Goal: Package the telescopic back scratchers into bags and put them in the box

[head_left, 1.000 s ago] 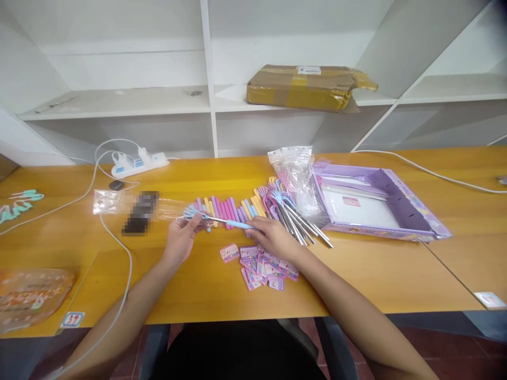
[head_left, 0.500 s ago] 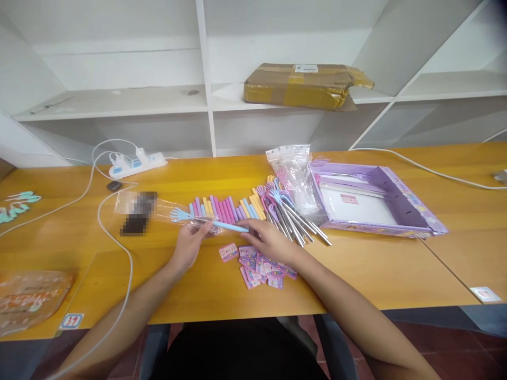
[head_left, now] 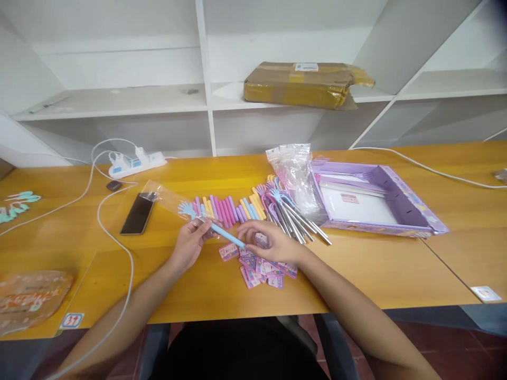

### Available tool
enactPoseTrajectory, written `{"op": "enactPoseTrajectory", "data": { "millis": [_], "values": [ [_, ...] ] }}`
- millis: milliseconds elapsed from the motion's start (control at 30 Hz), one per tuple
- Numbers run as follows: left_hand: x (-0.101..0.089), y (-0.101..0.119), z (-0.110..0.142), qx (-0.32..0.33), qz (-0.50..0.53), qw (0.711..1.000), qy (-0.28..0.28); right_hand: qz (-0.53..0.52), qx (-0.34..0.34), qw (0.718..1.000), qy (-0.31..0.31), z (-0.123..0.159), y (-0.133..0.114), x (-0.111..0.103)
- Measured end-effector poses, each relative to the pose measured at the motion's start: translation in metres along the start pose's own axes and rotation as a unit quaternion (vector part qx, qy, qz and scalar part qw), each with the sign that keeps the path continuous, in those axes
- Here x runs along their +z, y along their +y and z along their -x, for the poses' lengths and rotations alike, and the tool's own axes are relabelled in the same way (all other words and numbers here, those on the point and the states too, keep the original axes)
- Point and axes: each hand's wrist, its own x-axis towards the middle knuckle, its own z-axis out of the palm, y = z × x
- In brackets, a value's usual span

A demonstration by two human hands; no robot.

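Observation:
A light-blue back scratcher (head_left: 227, 234) with a hand-shaped head lies slantwise in front of me, its head inside a clear plastic bag (head_left: 168, 200). My left hand (head_left: 190, 244) pinches the scratcher and the bag together near the middle. At the lower end of the handle is my right hand (head_left: 273, 241), fingers curved and apart, thumb close to the tip; whether it touches is unclear. Behind the hands lies a row of coloured handle tubes (head_left: 225, 210). Metal-shafted scratchers (head_left: 291, 216) are heaped to the right. Small printed cards (head_left: 267, 268) lie under my right hand.
A purple box tray (head_left: 356, 203) stands at right, with clear bags (head_left: 295, 174) beside it. To the left are a phone (head_left: 138, 214), a power strip (head_left: 137, 164) and a loose white cable (head_left: 129, 253). A taped carton (head_left: 297, 84) sits on the shelf.
The scratcher has tilted more steeply, its head and bag shifting to the right. My right hand has loosened from the handle's end, its fingers now apart.

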Motion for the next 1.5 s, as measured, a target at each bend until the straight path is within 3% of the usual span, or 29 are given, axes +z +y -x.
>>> {"op": "enactPoseTrajectory", "data": {
  "millis": [133, 367, 533, 833, 1033, 1133, 1267, 1367, 1500],
  "values": [
    [-0.003, 0.003, -0.002, -0.010, 0.021, 1.000, 0.018, 0.011, -0.019, 1.000, 0.005, 0.001, 0.005, 0.000],
    [-0.001, 0.001, -0.001, -0.010, 0.002, 1.000, -0.007, -0.013, 0.024, 1.000, 0.003, -0.001, 0.007, 0.004],
    [-0.001, -0.004, 0.004, -0.019, -0.087, 0.993, -0.082, -0.003, 0.053, 0.999, 0.004, -0.004, 0.011, 0.009],
    [0.000, -0.012, 0.011, -0.025, -0.236, 0.947, -0.215, -0.009, 0.080, 0.997, 0.002, -0.004, 0.014, 0.022],
    [-0.001, -0.016, 0.012, -0.035, -0.261, 0.940, -0.219, 0.049, 0.075, 0.996, 0.019, -0.004, 0.016, 0.028],
    [-0.003, -0.015, 0.010, -0.021, -0.249, 0.948, -0.198, -0.001, 0.084, 0.996, 0.012, -0.002, 0.018, 0.027],
    [-0.004, -0.008, 0.008, -0.009, -0.198, 0.966, -0.168, -0.009, 0.004, 1.000, 0.015, 0.002, 0.017, 0.017],
    [-0.005, -0.005, 0.008, -0.018, -0.197, 0.963, -0.182, 0.079, -0.072, 0.994, 0.040, 0.003, 0.012, 0.010],
    [-0.004, -0.008, 0.008, -0.044, -0.203, 0.955, -0.210, 0.108, -0.111, 0.987, 0.037, 0.002, 0.004, 0.009]
  ]
}}
